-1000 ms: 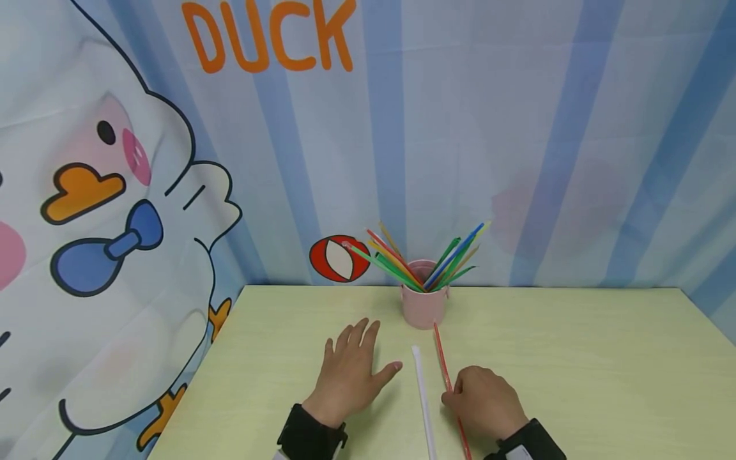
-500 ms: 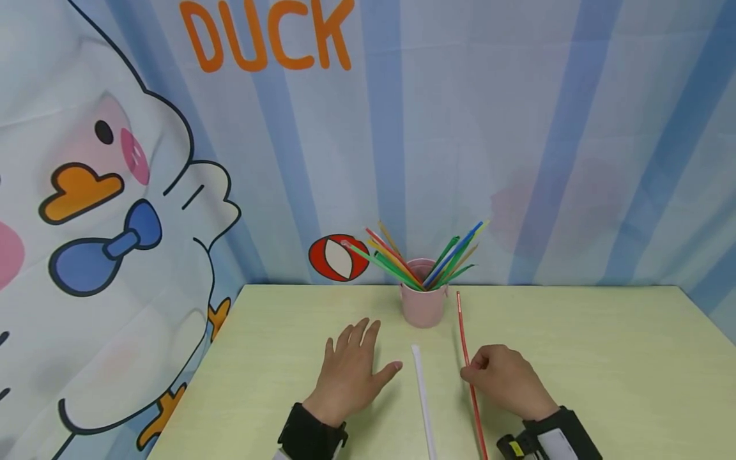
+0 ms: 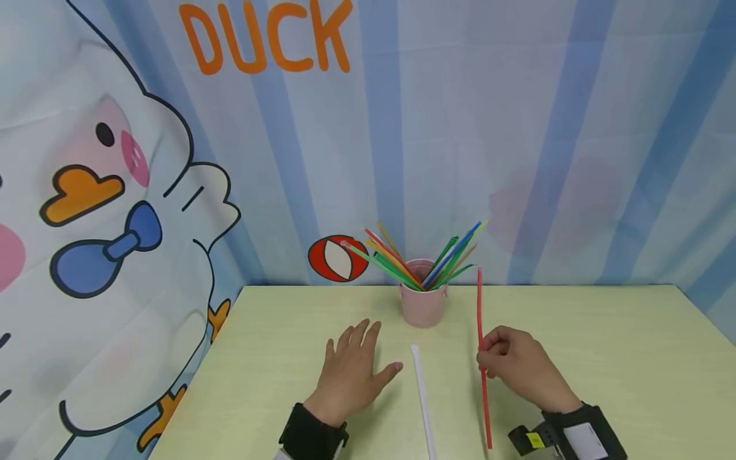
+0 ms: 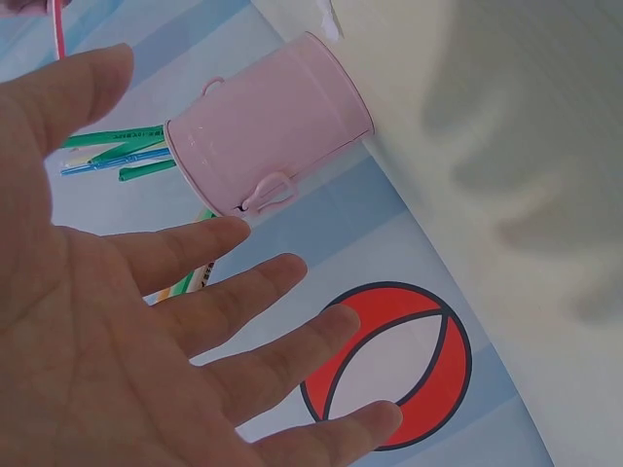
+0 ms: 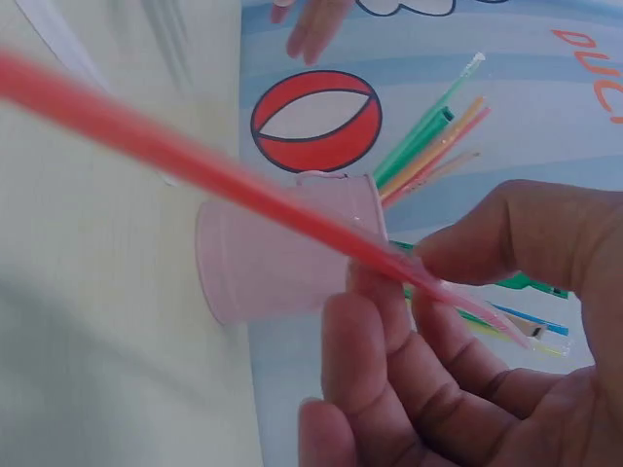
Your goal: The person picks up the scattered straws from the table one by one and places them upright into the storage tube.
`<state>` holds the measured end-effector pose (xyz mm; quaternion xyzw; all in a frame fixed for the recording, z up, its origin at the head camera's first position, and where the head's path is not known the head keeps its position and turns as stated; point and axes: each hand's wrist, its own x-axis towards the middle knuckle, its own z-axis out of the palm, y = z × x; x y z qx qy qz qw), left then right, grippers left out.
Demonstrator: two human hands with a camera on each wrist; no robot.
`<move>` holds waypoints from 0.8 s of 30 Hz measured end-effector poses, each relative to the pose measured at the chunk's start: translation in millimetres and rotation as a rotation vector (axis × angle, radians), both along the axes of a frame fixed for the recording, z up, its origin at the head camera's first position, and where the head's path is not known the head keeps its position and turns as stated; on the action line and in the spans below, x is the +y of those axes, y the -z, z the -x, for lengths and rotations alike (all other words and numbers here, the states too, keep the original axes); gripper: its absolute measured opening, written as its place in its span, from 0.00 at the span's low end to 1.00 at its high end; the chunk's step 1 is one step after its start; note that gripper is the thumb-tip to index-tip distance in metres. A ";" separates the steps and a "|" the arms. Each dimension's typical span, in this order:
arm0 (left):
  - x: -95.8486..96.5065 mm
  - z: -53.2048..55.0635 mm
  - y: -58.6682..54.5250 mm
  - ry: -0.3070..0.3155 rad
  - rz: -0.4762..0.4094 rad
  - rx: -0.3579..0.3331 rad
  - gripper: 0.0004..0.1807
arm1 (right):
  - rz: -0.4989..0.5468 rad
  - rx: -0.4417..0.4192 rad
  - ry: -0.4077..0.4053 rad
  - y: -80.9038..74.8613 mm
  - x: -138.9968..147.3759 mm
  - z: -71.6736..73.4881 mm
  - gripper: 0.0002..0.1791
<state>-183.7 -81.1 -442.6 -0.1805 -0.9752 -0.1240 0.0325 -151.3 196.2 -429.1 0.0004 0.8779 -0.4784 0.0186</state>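
Observation:
My right hand (image 3: 524, 365) pinches a thin red drinking straw (image 3: 480, 306) between thumb and fingers around its middle. In the right wrist view the red straw (image 5: 195, 161) slants across, blurred toward its near end. It stands roughly upright in the head view, its top reaching past the table's back edge. My left hand (image 3: 349, 377) is held with fingers straight and spread, the thumb pointing right; the left wrist view shows its palm (image 4: 88, 321) holding nothing. Between the hands a white straw-like stick (image 3: 422, 399) lies on the table.
A small pink bucket (image 3: 422, 310) stands near the table's (image 3: 604, 370) back edge. Several green, red, yellow and blue straws (image 3: 454, 259) lean out of it both ways. Behind hangs a striped blue curtain (image 3: 448, 115) printed with a duck and a ball.
My right hand has moved away from me and to the right with the red straw, which now stands more upright and higher. The left hand and white stick have stayed in place.

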 end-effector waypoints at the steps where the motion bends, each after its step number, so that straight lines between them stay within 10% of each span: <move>1: -0.4 0.1 -0.2 0.001 -0.003 0.001 0.45 | 0.010 0.010 0.005 -1.3 1.0 -0.1 0.10; 24: -6.0 0.5 -6.3 -0.005 -0.008 0.002 0.45 | 0.152 0.444 0.134 -39.3 2.7 19.1 0.17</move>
